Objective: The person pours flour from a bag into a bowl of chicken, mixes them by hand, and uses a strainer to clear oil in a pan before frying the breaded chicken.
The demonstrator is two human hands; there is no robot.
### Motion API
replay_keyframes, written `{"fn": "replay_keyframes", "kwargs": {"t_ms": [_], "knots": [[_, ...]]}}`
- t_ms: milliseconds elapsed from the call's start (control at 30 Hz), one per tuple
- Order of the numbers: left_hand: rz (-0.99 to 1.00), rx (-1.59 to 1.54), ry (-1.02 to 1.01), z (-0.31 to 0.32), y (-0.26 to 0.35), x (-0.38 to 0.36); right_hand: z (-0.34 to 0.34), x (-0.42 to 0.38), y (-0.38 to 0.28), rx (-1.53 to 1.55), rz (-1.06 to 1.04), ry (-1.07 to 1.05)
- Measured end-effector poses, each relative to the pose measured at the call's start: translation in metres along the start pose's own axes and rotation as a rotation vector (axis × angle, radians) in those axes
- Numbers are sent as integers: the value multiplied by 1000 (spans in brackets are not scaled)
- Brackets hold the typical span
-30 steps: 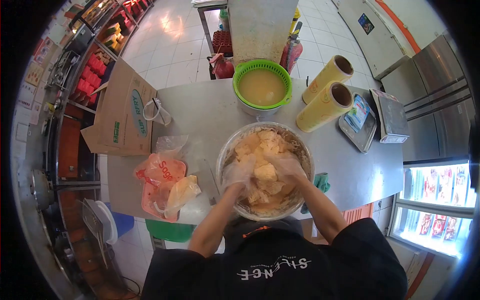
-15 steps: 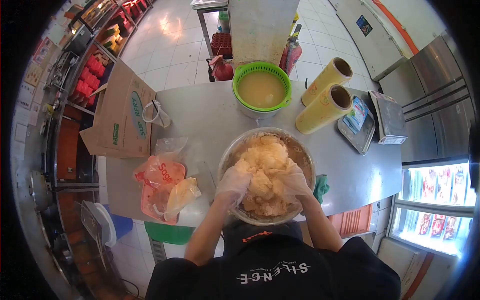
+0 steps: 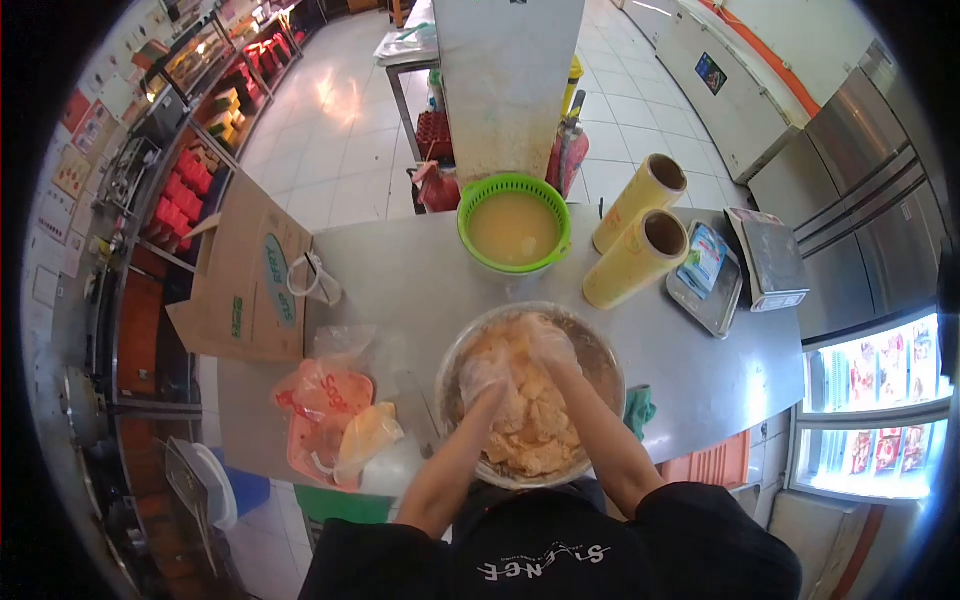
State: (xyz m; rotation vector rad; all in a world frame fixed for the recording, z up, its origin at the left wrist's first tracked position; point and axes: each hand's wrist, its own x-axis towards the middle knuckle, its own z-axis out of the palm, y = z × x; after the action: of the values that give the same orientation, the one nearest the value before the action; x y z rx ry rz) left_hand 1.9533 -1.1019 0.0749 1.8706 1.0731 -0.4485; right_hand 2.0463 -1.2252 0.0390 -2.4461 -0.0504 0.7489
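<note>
A large metal bowl [image 3: 447, 410] stands at the table's near edge, filled with pale, flour-coated pieces [image 3: 540, 440] that look like breaded chicken. Both my hands wear clear plastic gloves and are inside the bowl. On the left side, my left hand [image 3: 487, 380] curls into the coated pieces. My right hand [image 3: 550, 345] is farther in, near the bowl's far wall, with its fingers closed over pieces there. Gloves and flour partly hide the fingertips on both hands.
Behind the bowl stands a green colander [image 3: 562, 245] with cloudy liquid. Two yellow film rolls [image 3: 635, 265], a tray [image 3: 722, 315] and a scale [image 3: 768, 265] are right. Left are a carton [image 3: 255, 275], a plastic cup [image 3: 318, 283] and a pink basket [image 3: 305, 455]. A green cloth [image 3: 640, 405] lies beside the bowl.
Both hands have moved from the bowl's sides toward its far part and closer together. More coated pieces show at the near side. The camera view has tilted up a little.
</note>
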Motion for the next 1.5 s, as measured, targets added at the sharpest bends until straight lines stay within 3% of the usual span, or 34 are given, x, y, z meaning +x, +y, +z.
{"fn": "replay_keyframes", "kwargs": {"t_ms": [67,167,267,333,367,433,500,533,600,633,700,767,833,867,967,1000,1067,1133,1200,1233,1333,1367,1433,1500], "knots": [[14,-94,38,12,-5,18,-1,-3,-6,-66,-228,-31],[7,-244,-47,38,-28,71,50,45,66,107,-610,-108],[56,-531,-322,-7,-7,47,-27,-14,12,-75,-330,-269],[63,-715,-520,-37,2,10,-73,-55,-14,-204,-256,-401],[105,-475,-469,-59,16,-25,-77,-61,-7,-332,-291,-501],[188,5,-362,-105,54,-84,-95,-110,-17,140,-185,-513],[435,18,-404,-81,4,-67,-86,-142,0,137,-421,-298],[513,76,-385,-76,-12,-69,-76,-142,20,-115,-720,-62],[608,245,-303,-70,-39,-82,-49,-133,63,-134,-876,162],[625,355,-242,-71,-43,-89,-32,-122,85,101,-741,139],[378,90,-103,-81,-25,-120,-28,-129,80,315,-324,160],[214,128,-32,-82,-8,-121,-55,-146,22,259,224,238],[142,457,-43,-75,7,-95,-48,-130,32,-203,20,-44],[216,503,-103,-66,1,-78,-44,-127,39,-432,-88,-189],[310,629,-257,-54,-6,-43,-20,-138,44,-161,-92,-167],[248,670,-294,-61,9,-49,-13,-140,51,-109,-129,-149],[214,698,-404,-57,5,-50,8,-139,81,-120,-327,-83],[216,520,-527,-50,-15,-38,11,-130,70,513,262,-171],[44,0,-641,-32,-37,-36,6,-130,46,969,580,-227],[-90,-352,-671,-24,-48,-35,0,-136,33,1108,597,-244],[-412,-621,-862,-32,-42,-32,-1,-145,34,1246,721,-389],[-397,-612,-868,-31,-44,-27,-5,-141,35,1245,752,-450],[-350,-589,-883,-28,-47,-14,1,-130,48,1307,625,-417],[-93,-436,-754,-37,-37,-18,-10,-126,36,1285,496,-343]]}}
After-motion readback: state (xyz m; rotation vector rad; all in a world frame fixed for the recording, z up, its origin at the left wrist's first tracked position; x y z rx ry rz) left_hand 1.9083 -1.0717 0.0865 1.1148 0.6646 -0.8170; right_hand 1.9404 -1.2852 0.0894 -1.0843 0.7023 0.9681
